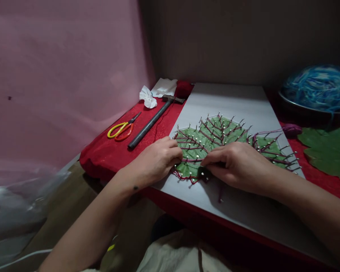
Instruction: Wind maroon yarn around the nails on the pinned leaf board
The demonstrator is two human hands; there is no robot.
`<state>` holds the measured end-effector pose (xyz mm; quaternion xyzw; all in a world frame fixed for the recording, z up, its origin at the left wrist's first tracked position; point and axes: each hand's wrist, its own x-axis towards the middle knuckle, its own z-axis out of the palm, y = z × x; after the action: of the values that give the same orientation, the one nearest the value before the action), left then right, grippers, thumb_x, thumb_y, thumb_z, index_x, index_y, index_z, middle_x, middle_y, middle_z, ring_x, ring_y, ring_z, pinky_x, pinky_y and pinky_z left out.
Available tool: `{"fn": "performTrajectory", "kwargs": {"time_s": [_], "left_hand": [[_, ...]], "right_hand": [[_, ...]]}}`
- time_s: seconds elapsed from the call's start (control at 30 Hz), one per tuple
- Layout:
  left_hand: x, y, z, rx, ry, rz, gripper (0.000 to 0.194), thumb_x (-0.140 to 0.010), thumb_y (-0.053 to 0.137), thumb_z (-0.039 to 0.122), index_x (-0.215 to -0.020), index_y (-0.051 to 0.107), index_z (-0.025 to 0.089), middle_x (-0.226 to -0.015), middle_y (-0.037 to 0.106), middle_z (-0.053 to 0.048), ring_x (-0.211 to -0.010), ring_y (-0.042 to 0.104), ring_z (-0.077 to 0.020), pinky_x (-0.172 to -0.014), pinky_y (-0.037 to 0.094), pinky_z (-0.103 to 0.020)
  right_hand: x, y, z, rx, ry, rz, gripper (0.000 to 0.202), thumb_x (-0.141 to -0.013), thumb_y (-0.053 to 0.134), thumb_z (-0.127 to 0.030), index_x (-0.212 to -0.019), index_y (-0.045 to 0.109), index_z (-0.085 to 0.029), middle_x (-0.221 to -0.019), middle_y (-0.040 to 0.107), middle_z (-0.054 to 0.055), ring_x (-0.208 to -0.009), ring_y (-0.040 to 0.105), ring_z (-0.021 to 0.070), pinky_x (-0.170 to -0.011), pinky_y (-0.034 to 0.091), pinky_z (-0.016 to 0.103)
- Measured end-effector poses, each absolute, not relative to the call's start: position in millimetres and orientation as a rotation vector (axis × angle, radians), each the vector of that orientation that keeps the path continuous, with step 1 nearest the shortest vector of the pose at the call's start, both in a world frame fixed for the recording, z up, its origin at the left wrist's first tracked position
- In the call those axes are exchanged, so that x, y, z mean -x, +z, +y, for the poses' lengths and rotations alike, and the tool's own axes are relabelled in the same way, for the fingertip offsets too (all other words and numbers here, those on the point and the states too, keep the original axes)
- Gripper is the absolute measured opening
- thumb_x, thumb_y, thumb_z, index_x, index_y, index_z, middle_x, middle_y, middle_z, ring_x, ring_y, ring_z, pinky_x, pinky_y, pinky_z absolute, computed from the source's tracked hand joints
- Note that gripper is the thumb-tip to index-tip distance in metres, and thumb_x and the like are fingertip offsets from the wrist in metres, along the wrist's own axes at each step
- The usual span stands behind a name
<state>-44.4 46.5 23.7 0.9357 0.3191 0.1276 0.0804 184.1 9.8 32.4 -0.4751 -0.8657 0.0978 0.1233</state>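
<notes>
A green leaf (215, 141) lies on a pale board (229, 98), with many nails standing along its outline and veins. Dark red and purple thread (192, 160) runs between the nails. My left hand (161, 156) is closed at the leaf's left edge, its fingers pinched beside the nails. Over the lower middle of the leaf, my right hand (235, 164) has its thumb and fingers pressed together near the thread. What either hand grips is too small to make out. A thread end hangs below my right hand on the board.
On the red cloth (102, 155) at the left lie scissors (121, 130), a hammer (150, 126) and crumpled white tissue (148, 97). At the right are a bowl of blue yarn (317, 88), purple thread (291, 129) and another green leaf (328, 151). Walls rise behind and left.
</notes>
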Motion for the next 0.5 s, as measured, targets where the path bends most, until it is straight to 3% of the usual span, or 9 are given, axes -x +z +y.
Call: {"fn": "performTrajectory", "kwargs": {"time_s": [0.17,0.5], "left_hand": [[42.0,15.6,46.5,-2.67,0.527,0.966,0.009,-0.086,0.058,0.01,-0.081,0.066,0.012,-0.082,0.06,-0.004,-0.08,0.052,-0.0152,-0.072,0.042,-0.025],[38.2,3.9,42.6,-2.334,0.788,1.006,0.009,-0.082,0.065,0.009,-0.082,0.071,0.016,-0.078,0.061,-0.001,-0.079,0.057,-0.0112,-0.073,0.044,-0.021]], "right_hand": [[-184.7,33.7,11.6,1.48,0.45,-2.418,0.026,-0.074,0.052,-0.02,-0.084,0.075,-0.028,-0.066,0.07,-0.002,-0.058,0.06,0.0119,-0.054,0.036,0.025],[-183.4,30.6,12.2,1.591,0.383,-2.401,0.026,-0.079,0.051,-0.021,-0.086,0.075,-0.028,-0.066,0.07,-0.001,-0.057,0.059,0.0122,-0.055,0.035,0.025]]}}
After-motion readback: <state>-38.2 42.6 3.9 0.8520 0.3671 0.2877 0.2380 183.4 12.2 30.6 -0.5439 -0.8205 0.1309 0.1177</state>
